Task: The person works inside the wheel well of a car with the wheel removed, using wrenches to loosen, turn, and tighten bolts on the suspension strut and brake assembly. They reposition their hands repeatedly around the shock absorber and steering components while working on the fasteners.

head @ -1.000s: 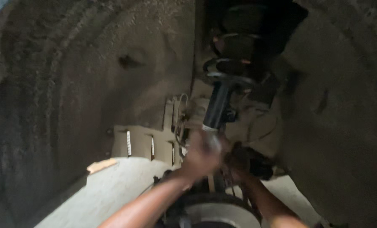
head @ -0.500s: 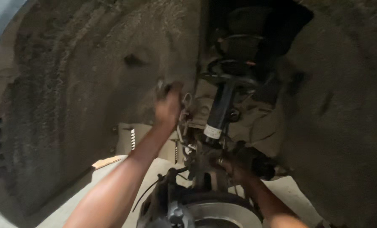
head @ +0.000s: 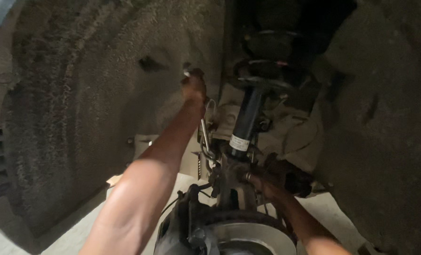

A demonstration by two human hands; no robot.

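Dark, grimy wheel-arch lining [head: 73,108] fills the view around us, curving from the left edge over the top, with a second rough panel [head: 385,123] to the right of the strut [head: 246,118]. Pale concrete floor [head: 45,236] shows below the lining, left of the strut's foot.

We take the strut as our landmark: a black tube standing nearly upright at centre, a white label near its lower end, a spring seat [head: 267,80] above it and black coils rising into shadow. Below it sits the brake disc [head: 248,236], with the caliper [head: 182,226] on the disc's left side.

Our left hand [head: 194,87] reaches up to the left of the strut, level with the spring seat. Its fingers are curled closed around a small metal piece [head: 187,72] whose bright tip pokes out above the knuckles; we cannot tell what the piece is. Just under the wrist, between forearm and strut, a thin metal link [head: 206,137] hangs down toward the strut's base.

Our right hand [head: 262,177] is low, just right of the strut's base and above the disc. It is wrapped around a dark part there, fingers closed, though shadow hides what exactly it grips.
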